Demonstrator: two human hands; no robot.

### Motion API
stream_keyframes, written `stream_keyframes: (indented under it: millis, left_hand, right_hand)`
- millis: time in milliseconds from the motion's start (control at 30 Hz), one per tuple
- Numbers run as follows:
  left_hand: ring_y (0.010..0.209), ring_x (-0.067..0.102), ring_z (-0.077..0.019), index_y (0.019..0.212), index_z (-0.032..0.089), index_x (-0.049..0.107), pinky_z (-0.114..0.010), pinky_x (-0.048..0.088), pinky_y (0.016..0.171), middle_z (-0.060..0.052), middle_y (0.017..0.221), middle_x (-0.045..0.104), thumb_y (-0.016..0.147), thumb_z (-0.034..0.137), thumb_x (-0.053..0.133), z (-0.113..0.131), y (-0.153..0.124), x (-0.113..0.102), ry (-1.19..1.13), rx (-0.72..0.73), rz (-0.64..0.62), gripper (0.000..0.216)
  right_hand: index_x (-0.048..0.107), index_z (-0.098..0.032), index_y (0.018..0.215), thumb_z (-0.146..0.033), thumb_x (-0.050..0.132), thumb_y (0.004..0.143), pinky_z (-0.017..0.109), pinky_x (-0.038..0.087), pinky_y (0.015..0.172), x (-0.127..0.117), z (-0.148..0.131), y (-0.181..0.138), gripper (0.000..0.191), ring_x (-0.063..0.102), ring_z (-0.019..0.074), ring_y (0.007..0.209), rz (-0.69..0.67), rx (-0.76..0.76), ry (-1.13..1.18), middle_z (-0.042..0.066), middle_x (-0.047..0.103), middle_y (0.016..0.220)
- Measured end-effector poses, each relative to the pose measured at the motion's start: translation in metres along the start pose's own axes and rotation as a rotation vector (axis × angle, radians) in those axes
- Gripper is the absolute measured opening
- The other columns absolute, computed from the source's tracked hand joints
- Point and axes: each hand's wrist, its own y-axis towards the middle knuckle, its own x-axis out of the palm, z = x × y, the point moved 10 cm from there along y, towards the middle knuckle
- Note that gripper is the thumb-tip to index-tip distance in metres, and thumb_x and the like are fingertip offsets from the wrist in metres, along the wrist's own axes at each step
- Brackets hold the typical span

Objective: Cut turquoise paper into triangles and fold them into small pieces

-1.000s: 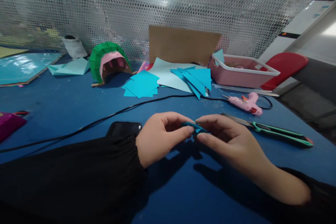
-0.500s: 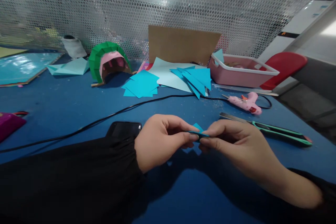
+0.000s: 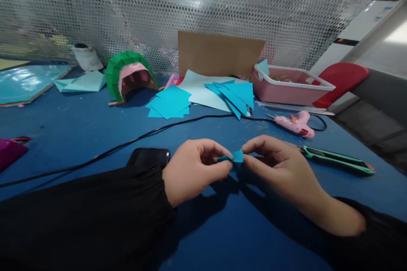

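Both of my hands meet just above the blue table, near its front. A small folded piece of teal paper is pinched between them. My left hand grips its left end with thumb and curled fingers. My right hand pinches its right end between thumb and forefinger. Much of the paper is hidden by the fingertips. Black sleeves cover both forearms.
A black phone lies by my left wrist, crossed behind by a black cable. Green-handled scissors and a pink glue gun lie right. Teal paper squares, triangles, a green-and-pink paper model, cardboard and a pink tray sit behind.
The hands stayed together at the same spot. The paper piece has been turned and pressed smaller between the fingertips, and the right fingers now arch over its end.
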Motion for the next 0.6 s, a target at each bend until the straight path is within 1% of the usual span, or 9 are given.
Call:
stream_keyframes:
  millis: [67,167,233,367,467,600]
  left_hand:
    - [0.053,0.053,-0.0094,0.084,0.014,0.065,-0.019,0.039,0.048,0.001,0.06,0.06,0.071,0.023,0.066,0.002,0.0,0.001,0.015,0.02,-0.005,0.015]
    - [0.055,0.053,-0.01,0.086,0.015,0.063,-0.02,0.04,0.05,0.002,0.061,0.059,0.07,0.022,0.066,0.005,0.001,0.001,-0.008,0.05,-0.008,0.017]
    - [0.055,0.052,-0.0099,0.089,0.016,0.062,-0.02,0.04,0.049,0.003,0.062,0.058,0.069,0.021,0.066,0.005,0.001,0.001,-0.029,0.056,-0.013,0.021]
    - [0.056,0.051,-0.0098,0.091,0.016,0.062,-0.02,0.039,0.049,0.002,0.065,0.058,0.07,0.022,0.066,0.004,0.002,0.003,-0.017,0.077,-0.024,0.023]
    - [0.057,0.052,-0.01,0.093,0.016,0.063,-0.02,0.041,0.051,0.001,0.066,0.059,0.072,0.024,0.067,0.004,0.002,0.003,0.005,0.096,-0.028,0.022]
    - [0.059,0.055,-0.0109,0.095,0.015,0.066,-0.021,0.044,0.055,0.001,0.065,0.059,0.076,0.028,0.067,0.008,0.001,0.001,0.048,0.136,-0.006,0.023]
  right_hand:
    - [0.064,-0.02,0.073,-0.03,0.061,0.079,0.025,0.051,0.054,0.003,-0.006,0.0,0.013,0.062,0.0161,0.062,-0.035,-0.029,-0.018,0.004,0.066,0.071]
    - [0.063,-0.021,0.077,-0.027,0.056,0.084,0.028,0.051,0.063,0.009,-0.023,-0.003,0.011,0.062,0.0175,0.07,-0.103,-0.173,-0.011,0.005,0.066,0.077]
    - [0.063,-0.022,0.081,-0.025,0.057,0.084,0.029,0.051,0.068,0.012,-0.029,-0.005,0.008,0.062,0.0177,0.074,-0.132,-0.236,-0.002,0.005,0.065,0.081]
    - [0.062,-0.021,0.081,-0.027,0.061,0.084,0.027,0.05,0.067,0.015,-0.023,-0.006,0.006,0.061,0.0168,0.074,-0.14,-0.221,-0.017,0.004,0.063,0.081]
    - [0.06,-0.021,0.079,-0.024,0.058,0.086,0.027,0.049,0.068,0.015,-0.023,-0.006,0.008,0.06,0.0161,0.074,-0.145,-0.238,-0.039,0.004,0.062,0.081]
    - [0.06,-0.021,0.078,-0.022,0.056,0.087,0.026,0.047,0.067,0.011,-0.028,-0.006,0.01,0.06,0.0156,0.073,-0.117,-0.278,-0.094,0.003,0.063,0.079]
